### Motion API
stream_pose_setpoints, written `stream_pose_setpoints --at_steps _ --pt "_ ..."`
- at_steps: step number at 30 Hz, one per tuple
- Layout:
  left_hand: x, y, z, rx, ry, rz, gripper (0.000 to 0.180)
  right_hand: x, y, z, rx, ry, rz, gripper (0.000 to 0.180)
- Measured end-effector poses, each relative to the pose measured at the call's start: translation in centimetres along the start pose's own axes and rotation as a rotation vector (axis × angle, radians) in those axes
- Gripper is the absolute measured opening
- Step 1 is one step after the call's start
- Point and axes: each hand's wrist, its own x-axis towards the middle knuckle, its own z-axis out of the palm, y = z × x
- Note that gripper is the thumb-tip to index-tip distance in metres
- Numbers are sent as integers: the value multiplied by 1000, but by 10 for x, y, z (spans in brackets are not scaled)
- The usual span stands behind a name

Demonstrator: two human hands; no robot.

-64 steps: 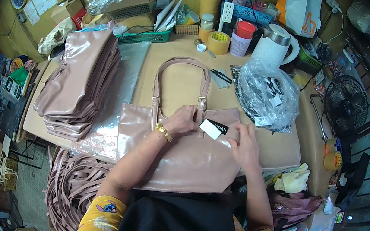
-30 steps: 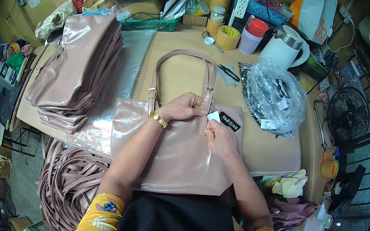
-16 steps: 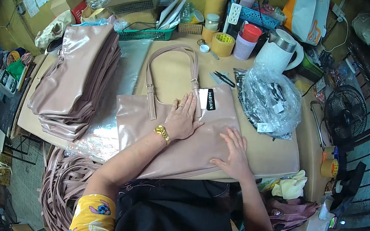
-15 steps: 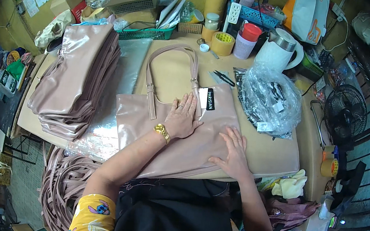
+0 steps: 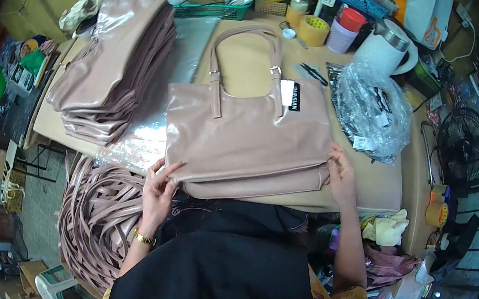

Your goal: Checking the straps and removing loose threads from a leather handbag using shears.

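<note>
A dusty-pink handbag [image 5: 242, 129] lies flat in front of me, its handles pointing to the far side and its bottom edge toward me. At its lower left corner my left hand [image 5: 157, 192] has its fingers closed on the edge. My right hand [image 5: 342, 176] pinches the lower right corner between thumb and fingers. Below the bottom edge shows another pink layer [image 5: 258, 189]; whether it belongs to the same bag I cannot tell. A black and white hang tag [image 5: 295, 96] rests by the right handle strap.
A stack of pink bags [image 5: 108, 66] stands at the left on clear plastic sheeting [image 5: 190, 40]. Pink straps [image 5: 100, 216] hang in a bundle at the near left. Beyond the handbag are black snips [image 5: 315, 73], a plastic-wrapped bundle [image 5: 371, 115], tape [image 5: 314, 31] and a white kettle [image 5: 382, 47].
Both hands have left the handbag's upper surface. My left hand has come down to the lower left corner, my right to the lower right one. The view has shifted too.
</note>
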Motion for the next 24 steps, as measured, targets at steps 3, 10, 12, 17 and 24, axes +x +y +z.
stream_pose_setpoints --at_steps 3,10,12,17,24 --pt "19 6 -5 -130 22 87 38 3 5 -2 503 -98 132 18" --pt "56 -33 1 -221 56 -36 27 4 37 4 459 -22 273 27" --pt "59 -45 3 -337 115 -71 25 2 39 7 280 -15 196 29" --pt "57 -47 4 -214 115 -22 18 31 3 -44 -323 -421 7 25" --pt "57 -8 -5 357 -104 89 14 52 -78 110 -658 -124 -545 48"
